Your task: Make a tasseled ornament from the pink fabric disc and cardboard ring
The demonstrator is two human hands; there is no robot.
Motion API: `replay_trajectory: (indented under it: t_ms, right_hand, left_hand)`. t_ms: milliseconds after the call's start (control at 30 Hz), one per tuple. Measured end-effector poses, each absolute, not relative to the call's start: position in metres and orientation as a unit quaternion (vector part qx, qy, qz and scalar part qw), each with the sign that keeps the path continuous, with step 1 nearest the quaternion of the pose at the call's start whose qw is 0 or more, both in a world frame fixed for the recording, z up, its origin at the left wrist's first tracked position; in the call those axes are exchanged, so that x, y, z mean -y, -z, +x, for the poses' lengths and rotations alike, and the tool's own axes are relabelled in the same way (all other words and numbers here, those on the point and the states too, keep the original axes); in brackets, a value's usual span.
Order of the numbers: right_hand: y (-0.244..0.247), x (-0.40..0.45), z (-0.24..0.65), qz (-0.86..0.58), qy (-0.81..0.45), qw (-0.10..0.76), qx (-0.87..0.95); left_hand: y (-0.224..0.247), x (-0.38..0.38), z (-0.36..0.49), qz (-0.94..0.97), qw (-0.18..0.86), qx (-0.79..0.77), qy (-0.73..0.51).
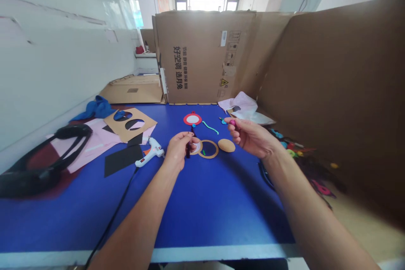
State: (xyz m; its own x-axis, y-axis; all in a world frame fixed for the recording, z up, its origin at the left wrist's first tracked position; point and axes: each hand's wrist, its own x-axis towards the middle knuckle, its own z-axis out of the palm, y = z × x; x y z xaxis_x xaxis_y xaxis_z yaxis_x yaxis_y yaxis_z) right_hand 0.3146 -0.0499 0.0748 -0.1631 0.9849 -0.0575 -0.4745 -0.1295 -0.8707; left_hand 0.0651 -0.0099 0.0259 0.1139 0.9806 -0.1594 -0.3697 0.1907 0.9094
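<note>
Between the fingertips of my right hand point(249, 134) is a small magenta piece point(233, 122), raised over the blue table. My left hand point(181, 147) has its fingers closed on a dark strip point(188, 150), beside a cardboard ring point(209, 157). A second ring with a pale centre lies partly behind my left fingers. To the right of the rings is a brown cardboard oval point(226, 145). Farther back lie a red-rimmed white disc point(193, 119) and a wavy mint-green strip point(210, 127).
A white glue gun point(151, 152) with a black cord lies left of my left hand, near black sheets point(123, 160) and cut cardboard point(128, 134). Black straps sit far left. Cardboard walls point(202, 59) stand behind and right; colourful scraps point(297, 149) lie beside my right forearm.
</note>
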Motion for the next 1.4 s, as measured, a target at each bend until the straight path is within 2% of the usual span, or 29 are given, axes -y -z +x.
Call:
replay_trajectory:
  t_ms: [133, 267, 533, 867, 1400]
  right_hand:
    - [-0.070, 0.039, 0.289, -0.271, -0.764, 0.505, 0.296]
    - [-0.056, 0.034, 0.280, -0.241, -0.790, 0.492, 0.274]
    - [-0.023, 0.030, 0.271, -0.283, -0.778, 0.487, 0.277]
    - [-0.002, 0.029, 0.260, -0.410, -0.676, 0.499, 0.356]
    - [-0.002, 0.034, 0.248, -0.363, -0.674, 0.505, 0.399]
  left_hand:
    - [-0.025, 0.011, 0.065, 0.367, 0.654, -0.403, -0.524]
    - [-0.025, 0.012, 0.066, 0.365, 0.656, -0.403, -0.524]
    - [-0.025, 0.014, 0.068, 0.379, 0.658, -0.409, -0.507]
    - [-0.017, 0.015, 0.070, 0.392, 0.655, -0.437, -0.475]
    - [-0.015, 0.015, 0.069, 0.402, 0.655, -0.434, -0.469]
